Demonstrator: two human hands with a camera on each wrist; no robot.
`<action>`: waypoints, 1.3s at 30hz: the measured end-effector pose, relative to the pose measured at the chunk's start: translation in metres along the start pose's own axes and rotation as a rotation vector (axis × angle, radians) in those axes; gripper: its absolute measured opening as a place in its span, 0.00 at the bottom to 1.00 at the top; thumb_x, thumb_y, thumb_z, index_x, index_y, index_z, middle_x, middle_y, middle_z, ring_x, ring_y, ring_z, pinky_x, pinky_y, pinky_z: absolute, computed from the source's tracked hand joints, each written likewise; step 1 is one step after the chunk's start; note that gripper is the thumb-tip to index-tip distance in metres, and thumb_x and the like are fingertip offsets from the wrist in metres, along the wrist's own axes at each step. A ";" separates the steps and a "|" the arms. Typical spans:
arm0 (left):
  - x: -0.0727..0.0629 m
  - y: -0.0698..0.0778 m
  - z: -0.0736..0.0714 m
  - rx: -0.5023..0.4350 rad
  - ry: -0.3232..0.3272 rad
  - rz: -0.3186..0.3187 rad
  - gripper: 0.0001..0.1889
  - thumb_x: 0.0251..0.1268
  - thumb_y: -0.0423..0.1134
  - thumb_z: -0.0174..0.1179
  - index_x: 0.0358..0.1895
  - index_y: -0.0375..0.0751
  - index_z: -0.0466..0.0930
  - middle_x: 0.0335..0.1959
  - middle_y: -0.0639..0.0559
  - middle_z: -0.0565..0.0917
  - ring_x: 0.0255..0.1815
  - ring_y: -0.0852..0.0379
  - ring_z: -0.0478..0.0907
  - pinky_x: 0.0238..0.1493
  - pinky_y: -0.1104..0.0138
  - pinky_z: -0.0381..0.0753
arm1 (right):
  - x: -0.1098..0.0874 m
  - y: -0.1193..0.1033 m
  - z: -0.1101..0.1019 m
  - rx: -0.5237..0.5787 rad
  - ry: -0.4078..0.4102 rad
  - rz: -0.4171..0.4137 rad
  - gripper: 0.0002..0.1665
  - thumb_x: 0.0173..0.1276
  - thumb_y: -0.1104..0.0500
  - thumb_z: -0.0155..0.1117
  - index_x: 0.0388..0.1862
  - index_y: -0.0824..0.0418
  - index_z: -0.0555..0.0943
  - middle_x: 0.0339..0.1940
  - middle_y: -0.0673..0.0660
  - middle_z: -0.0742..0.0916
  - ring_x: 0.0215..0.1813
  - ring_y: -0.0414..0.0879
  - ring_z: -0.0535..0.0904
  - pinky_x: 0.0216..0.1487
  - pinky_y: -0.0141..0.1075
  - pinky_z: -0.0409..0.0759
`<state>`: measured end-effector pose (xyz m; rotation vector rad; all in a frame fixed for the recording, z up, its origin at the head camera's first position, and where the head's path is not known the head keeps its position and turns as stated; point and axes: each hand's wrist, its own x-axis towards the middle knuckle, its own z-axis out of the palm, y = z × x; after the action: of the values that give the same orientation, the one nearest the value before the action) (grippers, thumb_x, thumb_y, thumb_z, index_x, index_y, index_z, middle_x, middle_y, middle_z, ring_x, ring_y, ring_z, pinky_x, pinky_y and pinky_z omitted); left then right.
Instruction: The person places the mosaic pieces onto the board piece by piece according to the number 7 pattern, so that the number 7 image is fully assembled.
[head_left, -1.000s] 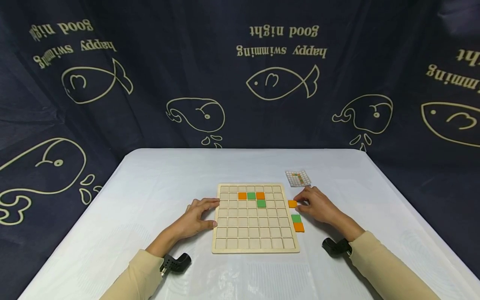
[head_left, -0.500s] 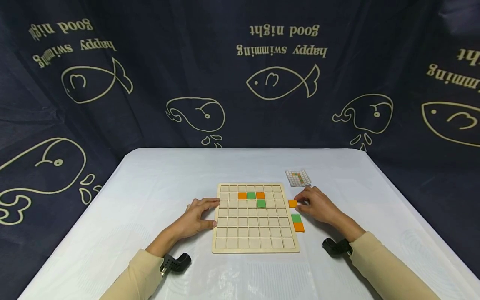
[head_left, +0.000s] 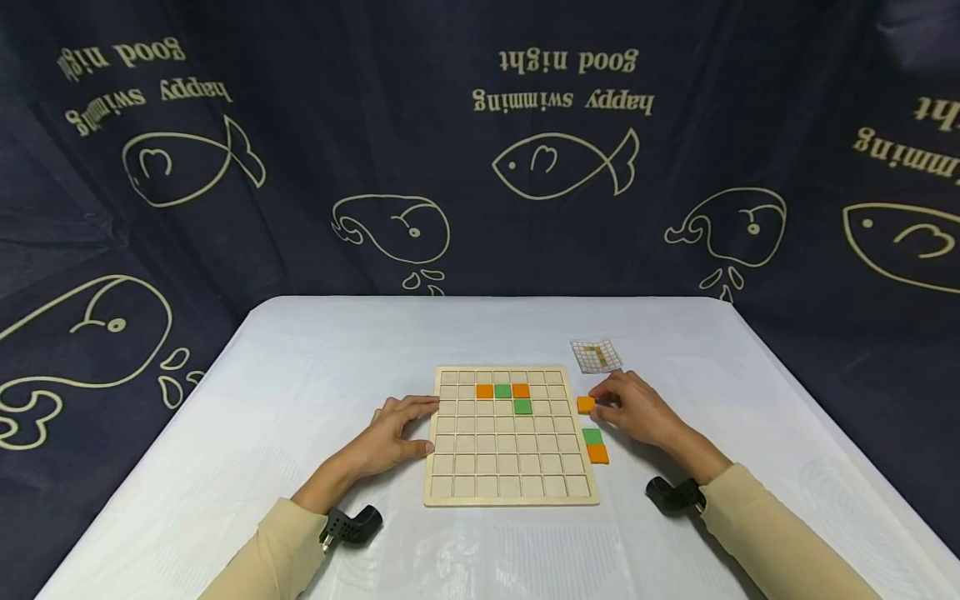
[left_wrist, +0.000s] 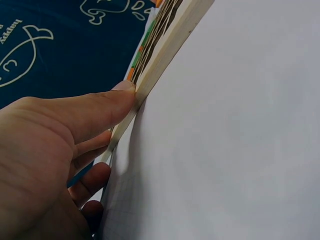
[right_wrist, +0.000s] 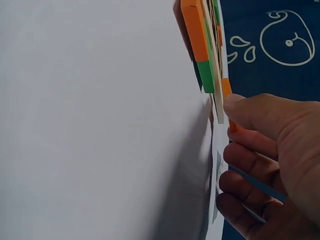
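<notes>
Out on the left, the left hand (head_left: 393, 437) lies on the white table (head_left: 300, 392), fingers stretched out and the thumb pressed flat against the left edge of the wooden grid board (head_left: 510, 492); the left wrist view shows that thumb tip right on the board's side (left_wrist: 150, 75). Across the board now: near its far edge sits a row of orange tile (head_left: 484, 391), green tile (head_left: 502, 391) and second orange tile (head_left: 521, 390), with another green tile (head_left: 522, 407) tucked under the last one, all seated in cells. Past the right edge, a loose orange tile (head_left: 585, 404) is pinched between thumb and fingertips of the right hand (head_left: 633, 410), just beside the board. Nearer the person, a spare green tile (head_left: 592, 436) and a spare orange tile (head_left: 597, 453) lie touching each other on the cloth. Further back, a small pattern card (head_left: 596, 356) lies near the right hand.
</notes>
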<state>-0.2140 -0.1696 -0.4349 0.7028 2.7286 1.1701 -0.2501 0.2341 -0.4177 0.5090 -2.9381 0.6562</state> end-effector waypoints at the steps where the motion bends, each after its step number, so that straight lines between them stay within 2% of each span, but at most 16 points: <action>1: 0.000 0.000 0.000 0.004 0.000 0.000 0.33 0.54 0.41 0.67 0.65 0.43 0.70 0.70 0.54 0.66 0.59 0.53 0.59 0.62 0.47 0.49 | 0.000 0.000 0.000 0.002 -0.002 0.003 0.12 0.57 0.58 0.69 0.41 0.59 0.85 0.39 0.53 0.83 0.43 0.46 0.71 0.45 0.41 0.69; 9: 0.001 -0.001 0.000 0.025 0.004 0.007 0.33 0.54 0.43 0.67 0.65 0.45 0.70 0.69 0.54 0.67 0.54 0.57 0.60 0.54 0.58 0.54 | 0.001 -0.003 -0.002 0.036 -0.008 0.024 0.13 0.58 0.60 0.68 0.43 0.60 0.84 0.42 0.55 0.83 0.47 0.49 0.72 0.51 0.48 0.71; 16: 0.000 -0.001 0.000 0.022 0.000 0.011 0.33 0.54 0.44 0.67 0.66 0.45 0.69 0.70 0.55 0.67 0.54 0.57 0.60 0.55 0.57 0.54 | 0.000 -0.005 -0.002 0.044 0.006 0.011 0.13 0.58 0.60 0.68 0.43 0.59 0.84 0.46 0.57 0.83 0.51 0.51 0.73 0.53 0.51 0.71; 23: 0.000 -0.001 0.000 0.016 -0.001 0.006 0.33 0.54 0.43 0.67 0.66 0.45 0.69 0.70 0.55 0.66 0.55 0.57 0.60 0.55 0.57 0.54 | 0.000 -0.011 -0.001 0.049 0.022 -0.028 0.13 0.58 0.60 0.68 0.44 0.58 0.84 0.45 0.56 0.82 0.49 0.50 0.74 0.51 0.49 0.73; 26: 0.000 -0.001 0.000 0.013 0.001 0.007 0.33 0.54 0.43 0.67 0.66 0.45 0.69 0.70 0.55 0.67 0.56 0.56 0.60 0.56 0.55 0.53 | -0.001 -0.014 -0.002 0.063 0.021 -0.042 0.13 0.59 0.60 0.67 0.44 0.59 0.84 0.49 0.59 0.82 0.58 0.57 0.73 0.56 0.53 0.71; 30: 0.000 -0.001 0.000 0.009 0.002 0.002 0.33 0.54 0.43 0.67 0.66 0.45 0.69 0.70 0.55 0.66 0.57 0.56 0.60 0.57 0.54 0.52 | -0.001 -0.019 -0.003 0.078 0.016 -0.050 0.14 0.59 0.60 0.67 0.45 0.60 0.84 0.52 0.61 0.82 0.68 0.63 0.64 0.63 0.58 0.65; 35: 0.000 -0.002 0.000 0.003 0.002 -0.004 0.33 0.54 0.43 0.67 0.66 0.45 0.69 0.70 0.55 0.66 0.58 0.55 0.59 0.60 0.51 0.51 | -0.002 -0.024 -0.002 0.063 0.019 -0.059 0.14 0.59 0.59 0.68 0.45 0.58 0.84 0.47 0.57 0.82 0.54 0.54 0.74 0.55 0.52 0.72; 37: 0.001 -0.002 0.000 0.005 0.001 -0.006 0.33 0.54 0.43 0.67 0.66 0.45 0.69 0.70 0.56 0.66 0.57 0.55 0.59 0.59 0.51 0.51 | -0.002 -0.025 -0.001 0.055 0.023 -0.067 0.14 0.59 0.58 0.68 0.45 0.57 0.84 0.45 0.54 0.82 0.48 0.48 0.74 0.50 0.47 0.74; 39: 0.001 -0.002 0.000 0.011 0.001 -0.008 0.33 0.54 0.43 0.67 0.66 0.45 0.69 0.70 0.56 0.66 0.57 0.56 0.59 0.58 0.53 0.52 | -0.003 -0.027 -0.001 0.049 0.029 -0.081 0.14 0.59 0.58 0.68 0.45 0.57 0.84 0.44 0.53 0.82 0.46 0.46 0.74 0.48 0.45 0.74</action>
<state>-0.2150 -0.1700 -0.4363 0.6922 2.7385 1.1553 -0.2385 0.2125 -0.4065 0.6142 -2.8639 0.7208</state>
